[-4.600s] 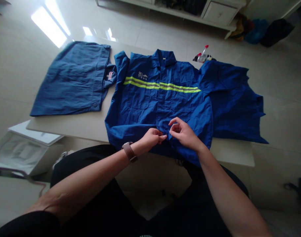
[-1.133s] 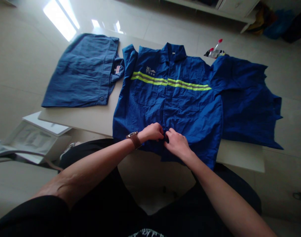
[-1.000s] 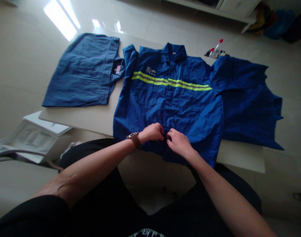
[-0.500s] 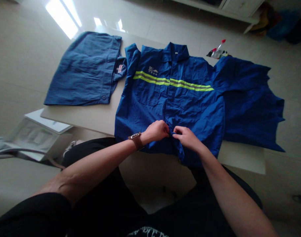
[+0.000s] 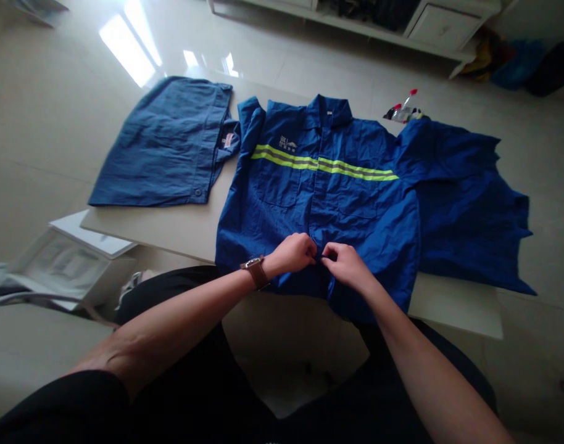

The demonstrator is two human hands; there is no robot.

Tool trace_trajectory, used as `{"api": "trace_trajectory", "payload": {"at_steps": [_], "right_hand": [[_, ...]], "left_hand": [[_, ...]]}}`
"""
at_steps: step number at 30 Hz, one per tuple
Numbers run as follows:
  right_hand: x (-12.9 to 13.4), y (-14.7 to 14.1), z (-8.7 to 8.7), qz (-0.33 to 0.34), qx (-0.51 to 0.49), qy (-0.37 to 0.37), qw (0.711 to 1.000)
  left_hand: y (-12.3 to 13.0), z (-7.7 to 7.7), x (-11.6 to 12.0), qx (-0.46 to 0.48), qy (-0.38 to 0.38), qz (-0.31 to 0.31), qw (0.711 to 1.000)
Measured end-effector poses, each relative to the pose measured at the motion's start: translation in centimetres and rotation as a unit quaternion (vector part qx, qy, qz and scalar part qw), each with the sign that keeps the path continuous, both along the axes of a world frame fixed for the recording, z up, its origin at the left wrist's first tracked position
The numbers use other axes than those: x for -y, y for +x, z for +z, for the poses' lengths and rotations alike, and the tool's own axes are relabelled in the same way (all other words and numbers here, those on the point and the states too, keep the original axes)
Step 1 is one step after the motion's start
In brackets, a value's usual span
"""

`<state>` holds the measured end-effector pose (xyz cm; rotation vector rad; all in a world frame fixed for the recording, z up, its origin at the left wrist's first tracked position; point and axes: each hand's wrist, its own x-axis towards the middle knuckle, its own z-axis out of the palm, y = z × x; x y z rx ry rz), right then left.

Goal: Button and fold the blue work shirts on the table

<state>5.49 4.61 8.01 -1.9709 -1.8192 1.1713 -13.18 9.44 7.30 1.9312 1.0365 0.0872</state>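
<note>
Blue work jacket [image 5: 356, 216] flat on pale table [image 5: 138, 225], lime reflective stripes [image 5: 319, 164], chest logo [image 5: 287, 143] unreadable. Folded blue garment [image 5: 161, 145] to its left, neck label [image 5: 227, 140] illegible. Left hand [image 5: 291, 254] and right hand [image 5: 345, 265] close together, both pinching front placket [image 5: 315, 229] near hem.

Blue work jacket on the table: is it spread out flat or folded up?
Spread flat: the blue work jacket lies face up on the table, its reflective stripe showing, with the left hand and right hand at its front opening.

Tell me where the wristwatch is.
In the head view, the brown-strapped wristwatch sits on the left wrist, beside the left hand, over the lower edge of the blue work jacket.
</note>
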Motion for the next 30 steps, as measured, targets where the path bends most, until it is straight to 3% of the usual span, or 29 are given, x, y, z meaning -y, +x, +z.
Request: {"api": "trace_trajectory", "payload": {"at_steps": [5,12,17,20,23,30], "right_hand": [[0.0,-0.4,-0.1,0.000,0.021,0.023,1.000],[-0.9,2.1,1.0,-0.062,0.093,0.084,0.990],[-1.6,3.6,2.2,-0.088,-0.029,0.081,0.992],[-1.7,3.4,3.2,-0.065,-0.172,0.019,0.983],[-1.6,3.0,4.2,-0.035,-0.264,-0.038,0.963],[-0.8,1.8,5.3,0.021,-0.319,-0.071,0.945]], "left_hand": [[0.1,0.5,0.3,-0.019,0.019,-0.002,1.000],[-0.9,1.4,-0.7,-0.040,-0.050,-0.018,0.998],[-1.9,1.5,-2.2,-0.052,-0.103,-0.029,0.993],[-1.8,1.4,-2.7,-0.025,-0.124,0.023,0.992],[-1.3,1.0,-2.5,-0.018,-0.083,0.113,0.990],[0.4,0.9,-1.3,-0.051,0.000,0.197,0.979]]}}
